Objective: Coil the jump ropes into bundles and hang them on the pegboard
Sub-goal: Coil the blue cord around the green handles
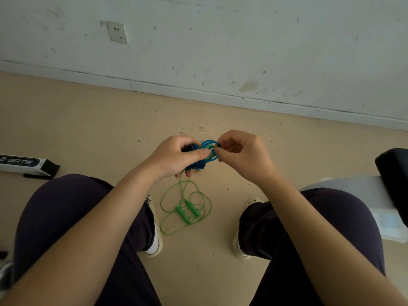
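Note:
A blue jump rope is bunched into a tight coil in front of me, above the floor. My left hand grips the coil's body, thumb across the top. My right hand pinches a loop of the blue rope at the coil's right side. Below my hands, a green jump rope lies loose on the beige floor between my feet, its two green handles side by side in the middle of its loops. No pegboard is in view.
I sit with my knees apart, white shoes on the floor. A black-and-white box lies at the left. A black and white object stands at the right. A wall with a socket runs behind.

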Available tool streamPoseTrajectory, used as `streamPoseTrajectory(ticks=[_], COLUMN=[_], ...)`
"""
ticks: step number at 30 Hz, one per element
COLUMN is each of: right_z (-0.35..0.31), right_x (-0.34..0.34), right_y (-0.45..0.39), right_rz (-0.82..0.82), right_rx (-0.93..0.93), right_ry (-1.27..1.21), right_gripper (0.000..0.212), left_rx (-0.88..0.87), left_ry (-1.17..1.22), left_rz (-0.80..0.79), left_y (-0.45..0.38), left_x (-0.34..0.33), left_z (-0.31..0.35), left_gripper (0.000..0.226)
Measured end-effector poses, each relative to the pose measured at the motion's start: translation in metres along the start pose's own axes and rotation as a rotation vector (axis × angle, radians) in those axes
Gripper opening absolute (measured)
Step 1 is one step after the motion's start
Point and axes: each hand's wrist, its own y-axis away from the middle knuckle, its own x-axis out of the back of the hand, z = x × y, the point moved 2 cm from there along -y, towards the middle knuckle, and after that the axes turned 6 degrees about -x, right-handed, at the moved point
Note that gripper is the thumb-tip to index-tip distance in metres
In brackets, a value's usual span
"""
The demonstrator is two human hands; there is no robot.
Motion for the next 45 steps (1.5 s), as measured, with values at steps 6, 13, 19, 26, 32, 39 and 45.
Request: streamPoseTrajectory(ticks=[6, 13, 19, 26, 32, 39, 45], right_z=[0.001, -0.001, -0.002, 0.001, -0.002, -0.003, -0.005], right_x=[-0.003, -0.004, -0.001, -0.004, -0.004, -0.009, -0.010], right_y=[-0.001, 0.001, 0.001, 0.002, 0.000, 0.000, 0.003], right_rz=[-0.021, 0.012, -0.026, -0.106, -0.168, -0.186, -0.281], right_rx=[-0.033, -0.095, -0.164, -0.342, -0.407, -0.399, -0.468], right_ry=[0.036, 0.006, -0.049, -0.213, -0.389, -0.572, -0.673], right_gripper=[0.011, 0.009, 0.008, 0.015, 0.013, 0.016, 0.009], left_rx=[-0.033, -0.038, -0.025, -0.067, -0.111, -0.125, -0.111], left_ry=[-0.056, -0.072, -0.050, -0.055, -0.004, 0.085, 0.262], left_rz=[0.031, 0.005, -0.027, -0.046, -0.018, -0.005, -0.007], left_y=[0.000, -0.002, -0.001, 0.001, 0.001, 0.001, 0.002], left_x=[-0.003, -0.002, -0.002, -0.003, -0.004, -0.003, -0.002], left_z=[-0.001, -0.002, -0.004, -0.003, -0.001, 0.002, 0.004], left_gripper=[0.014, 0.014, 0.019, 0.012, 0.007, 0.017, 0.021])
